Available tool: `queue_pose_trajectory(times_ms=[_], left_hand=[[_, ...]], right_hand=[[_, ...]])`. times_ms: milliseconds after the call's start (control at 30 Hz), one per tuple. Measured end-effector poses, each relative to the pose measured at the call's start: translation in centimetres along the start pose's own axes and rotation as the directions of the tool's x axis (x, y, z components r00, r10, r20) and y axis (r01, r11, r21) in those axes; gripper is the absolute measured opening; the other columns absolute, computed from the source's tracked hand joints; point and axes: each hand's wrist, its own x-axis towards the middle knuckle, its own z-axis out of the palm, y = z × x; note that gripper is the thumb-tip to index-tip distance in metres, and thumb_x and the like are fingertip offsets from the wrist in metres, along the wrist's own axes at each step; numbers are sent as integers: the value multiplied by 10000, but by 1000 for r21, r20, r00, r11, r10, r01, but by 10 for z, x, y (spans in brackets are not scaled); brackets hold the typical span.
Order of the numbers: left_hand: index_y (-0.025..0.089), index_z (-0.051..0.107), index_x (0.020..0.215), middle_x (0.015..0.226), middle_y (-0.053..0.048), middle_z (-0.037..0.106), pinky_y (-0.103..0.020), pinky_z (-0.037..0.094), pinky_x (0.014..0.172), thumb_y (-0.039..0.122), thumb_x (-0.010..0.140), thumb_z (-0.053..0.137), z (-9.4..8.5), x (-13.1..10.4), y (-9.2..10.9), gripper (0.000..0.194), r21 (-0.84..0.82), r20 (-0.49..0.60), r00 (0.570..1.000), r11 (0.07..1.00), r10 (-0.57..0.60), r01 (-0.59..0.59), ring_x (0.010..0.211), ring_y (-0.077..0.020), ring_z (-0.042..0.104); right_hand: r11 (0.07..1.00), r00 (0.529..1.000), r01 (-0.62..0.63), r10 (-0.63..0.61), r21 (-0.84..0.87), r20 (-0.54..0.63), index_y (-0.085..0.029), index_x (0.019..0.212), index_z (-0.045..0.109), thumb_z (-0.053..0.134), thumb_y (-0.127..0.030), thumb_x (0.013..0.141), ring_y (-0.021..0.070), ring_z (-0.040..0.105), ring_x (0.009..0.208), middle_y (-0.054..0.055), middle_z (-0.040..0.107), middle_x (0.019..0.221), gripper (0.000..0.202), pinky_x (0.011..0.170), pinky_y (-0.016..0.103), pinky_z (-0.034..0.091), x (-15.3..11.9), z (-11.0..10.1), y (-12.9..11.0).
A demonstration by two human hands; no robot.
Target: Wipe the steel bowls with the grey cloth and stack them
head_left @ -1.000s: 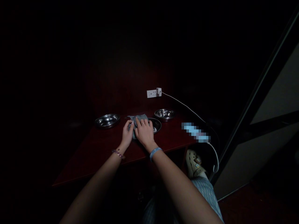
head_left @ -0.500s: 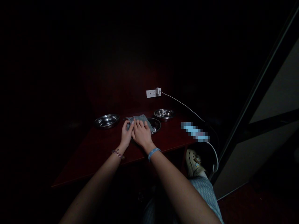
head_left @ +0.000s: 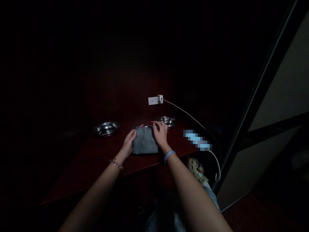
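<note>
A grey cloth [head_left: 145,141] hangs spread between my two hands, above the dark red table. My left hand [head_left: 126,145] is closed on its left edge, thumb on the near side. At its upper right corner is my right hand [head_left: 161,135], with bent fingers and the thumb against the cloth; the exact grip is partly hidden. Behind the cloth a thin strip of a steel bowl's rim [head_left: 151,126] shows; the rest of that bowl is covered.
One shallow steel bowl [head_left: 106,129] stands at the table's left rear, and another steel bowl [head_left: 169,121] just behind my right hand. A charger [head_left: 160,99] in the wall socket has a white cable running to a blurred light-blue object [head_left: 196,140] on the right.
The cloth was bunched over the middle bowl with my hands close together. Now my hands are apart, the right one moved rightward, and the cloth is spread out, covering most of the bowl.
</note>
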Motion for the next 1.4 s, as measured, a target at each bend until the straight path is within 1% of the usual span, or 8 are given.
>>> queue_pose_trajectory(times_ms=[167, 367, 567, 667, 767, 1000, 1167, 1400], left_hand=[[201, 726, 970, 1185, -140, 778, -393, 579, 921, 632, 737, 810, -3, 3, -3, 497, 8, -63, 998, 1000, 15, -14, 1098, -295, 715], [199, 732, 988, 1193, -141, 780, -398, 576, 924, 611, 737, 810, -3, 4, -4, 489, 8, -76, 997, 1000, 20, -20, 1108, -303, 716], [179, 739, 984, 1238, -153, 771, -381, 561, 923, 608, 755, 793, -6, 5, -4, 489, 25, -110, 993, 999, 32, -29, 1101, -297, 711], [174, 741, 985, 1263, -150, 764, -387, 543, 963, 607, 727, 816, -6, 5, -3, 510, -2, -139, 990, 1000, 25, -26, 1126, -301, 702], [167, 752, 1020, 1276, -146, 760, -391, 528, 988, 597, 724, 825, -4, 4, 0, 527, -27, -138, 990, 999, 14, -18, 1166, -311, 687], [168, 778, 1025, 1239, -132, 774, -363, 530, 955, 575, 742, 818, -2, 1, 4, 498, -31, -117, 993, 999, 4, -8, 1167, -303, 680], [159, 786, 1092, 1201, -127, 783, -348, 532, 933, 540, 779, 794, -3, -1, 7, 494, -15, -104, 995, 1000, 6, -7, 1138, -283, 690], [161, 780, 1064, 1158, -109, 789, -315, 526, 850, 563, 764, 792, -4, 0, 5, 502, -11, -123, 992, 1000, 8, -9, 1002, -250, 709]], right_hand=[[984, 997, -30, 16, 176, 81, -208, 902, 774, 544, -361, 1020, 239, 625, 1110, 69, 762, 1037, 302, 1047, 377, 452, 4, 5, 14], [988, 996, -21, 7, 155, 90, -222, 1066, 781, 615, -371, 992, 225, 625, 1135, 70, 764, 1133, 234, 1005, 345, 484, 0, 8, 15], [985, 995, -31, 15, 172, 96, -199, 860, 770, 641, -421, 977, 227, 628, 1109, 75, 761, 1042, 282, 1020, 362, 468, 3, 10, 18], [982, 985, -49, 17, 183, 170, -217, 834, 764, 641, -462, 973, 240, 610, 1123, 73, 755, 1048, 307, 1035, 380, 461, 2, 9, 21], [986, 974, -35, -2, 163, 226, -253, 912, 771, 640, -474, 972, 251, 589, 1119, 62, 745, 1064, 264, 1025, 393, 469, -2, 8, 23], [982, 973, 32, -73, 186, 219, -296, 1226, 750, 629, -413, 990, 263, 560, 1191, 63, 717, 1223, 290, 1060, 403, 461, -3, 3, 20], [990, 955, 16, -56, 140, 292, -284, 1064, 800, 675, -449, 968, 261, 557, 1169, 67, 728, 1159, 228, 1053, 418, 455, -5, 4, 27], [978, 975, 9, -55, 209, 214, -241, 869, 714, 658, -482, 940, 244, 589, 1058, 60, 725, 1012, 258, 981, 371, 460, -1, 9, 29]])
